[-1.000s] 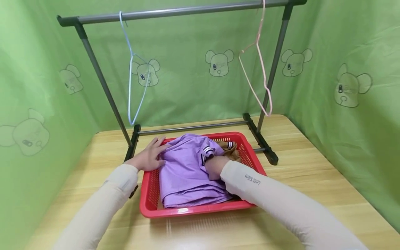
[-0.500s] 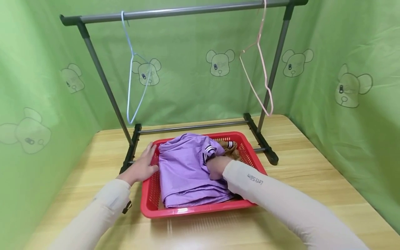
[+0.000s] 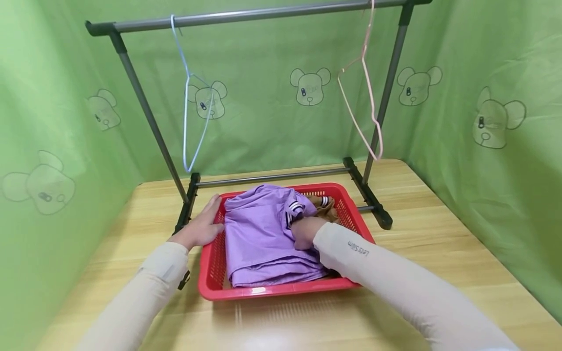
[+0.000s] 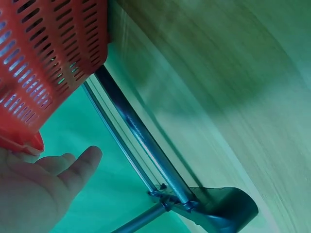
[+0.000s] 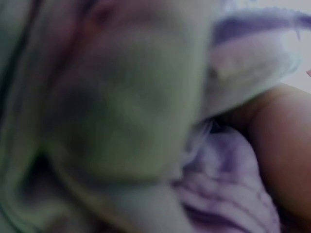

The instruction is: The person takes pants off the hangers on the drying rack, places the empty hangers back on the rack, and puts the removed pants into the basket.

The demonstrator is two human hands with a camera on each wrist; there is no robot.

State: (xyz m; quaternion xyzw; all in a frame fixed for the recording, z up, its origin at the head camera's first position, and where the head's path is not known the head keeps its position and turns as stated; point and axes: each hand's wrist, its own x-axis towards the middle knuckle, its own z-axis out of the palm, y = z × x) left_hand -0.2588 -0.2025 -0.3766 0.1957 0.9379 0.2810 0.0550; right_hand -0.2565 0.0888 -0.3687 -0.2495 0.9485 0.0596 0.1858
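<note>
A folded purple garment (image 3: 259,234) with black-and-white striped trim lies in a red plastic basket (image 3: 281,293). My right hand (image 3: 305,233) is pushed in at the garment's striped edge, and its fingers are hidden under the cloth. In the right wrist view, blurred purple fabric (image 5: 223,179) lies close against that hand. My left hand (image 3: 203,226) rests at the basket's left rim, its thumb toward the inside. The left wrist view shows extended fingers (image 4: 80,170) just below the basket's rim. A brown garment (image 3: 324,208) with a striped edge shows beside the purple one.
Behind the basket stands a grey metal rack (image 3: 272,14) with black feet (image 3: 373,204). A blue hanger (image 3: 186,112) hangs at its left, a pink hanger (image 3: 371,92) at its right. Green fabric walls (image 3: 263,136) surround the wooden tabletop (image 3: 430,234).
My left hand has moved off the purple garment, left to the basket's rim. The right hand stays in place in the cloth.
</note>
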